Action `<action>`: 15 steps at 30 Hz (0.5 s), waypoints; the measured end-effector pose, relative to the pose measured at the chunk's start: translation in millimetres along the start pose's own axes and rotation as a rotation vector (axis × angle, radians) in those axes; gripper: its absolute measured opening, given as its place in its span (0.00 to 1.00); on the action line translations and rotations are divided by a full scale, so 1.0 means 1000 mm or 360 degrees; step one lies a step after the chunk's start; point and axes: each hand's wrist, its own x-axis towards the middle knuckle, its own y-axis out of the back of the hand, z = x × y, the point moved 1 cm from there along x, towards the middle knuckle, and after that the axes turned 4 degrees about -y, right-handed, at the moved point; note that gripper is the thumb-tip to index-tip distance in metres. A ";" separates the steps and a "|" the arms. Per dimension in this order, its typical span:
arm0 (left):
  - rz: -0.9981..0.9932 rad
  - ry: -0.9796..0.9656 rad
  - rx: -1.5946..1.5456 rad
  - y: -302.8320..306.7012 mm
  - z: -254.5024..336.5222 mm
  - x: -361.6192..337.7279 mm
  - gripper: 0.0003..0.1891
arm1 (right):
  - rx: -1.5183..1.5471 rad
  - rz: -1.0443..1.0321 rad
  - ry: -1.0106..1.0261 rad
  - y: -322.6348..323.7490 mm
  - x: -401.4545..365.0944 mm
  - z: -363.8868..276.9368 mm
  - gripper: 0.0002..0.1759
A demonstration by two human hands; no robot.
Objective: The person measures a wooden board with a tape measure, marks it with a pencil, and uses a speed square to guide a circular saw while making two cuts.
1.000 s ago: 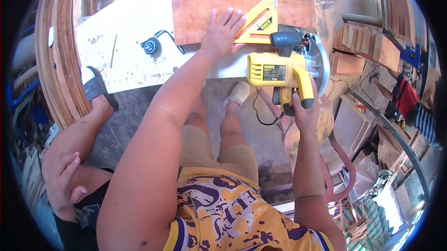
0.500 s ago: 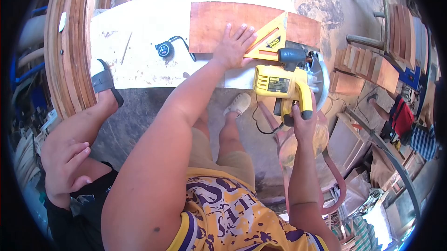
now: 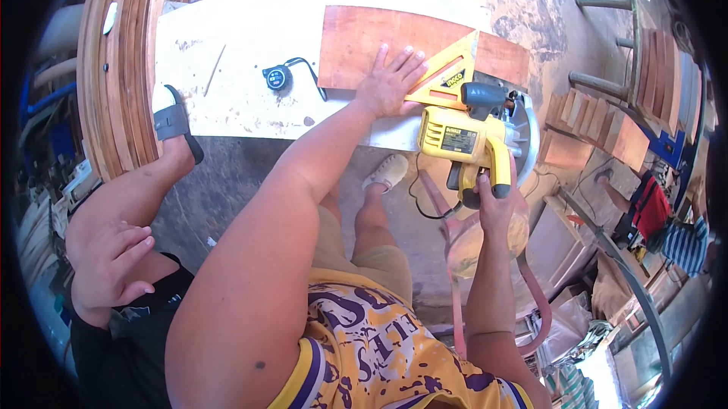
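Observation:
A reddish-brown wooden board [image 3: 356, 37] lies on a white worktop [image 3: 235, 30]. My left hand [image 3: 388, 83] rests flat on it with fingers spread, its thumb side against a yellow triangular speed square [image 3: 434, 89]. The square lies across the board. My right hand [image 3: 493, 200] is wrapped round the rear handle of a yellow circular saw [image 3: 451, 136]. The saw stands at the near edge of the board, beside the square, its round guard [image 3: 528, 132] on the right. The saw's blade is hidden from me.
A tape measure [image 3: 277, 78] with a black strap lies on the worktop. Stacked planks [image 3: 114, 106] run along the left, near another person's bent leg [image 3: 140, 189] and hand [image 3: 114, 269]. A pink stool [image 3: 485, 246] stands below the saw. Wood blocks [image 3: 595, 121] sit at right.
The view has shifted slightly, so the board and tape measure appear a little further right. Both hands keep their places on the board and saw.

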 end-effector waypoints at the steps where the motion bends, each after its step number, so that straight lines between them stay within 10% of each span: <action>1: -0.0011 0.0002 -0.0001 0.000 0.000 -0.001 0.43 | -0.0003 -0.0002 -0.0002 0.000 0.001 0.000 0.40; 15: 0.0036 0.0022 -0.0069 0.003 -0.002 0.006 0.45 | -0.0081 -0.0007 0.0057 0.006 0.018 -0.002 0.40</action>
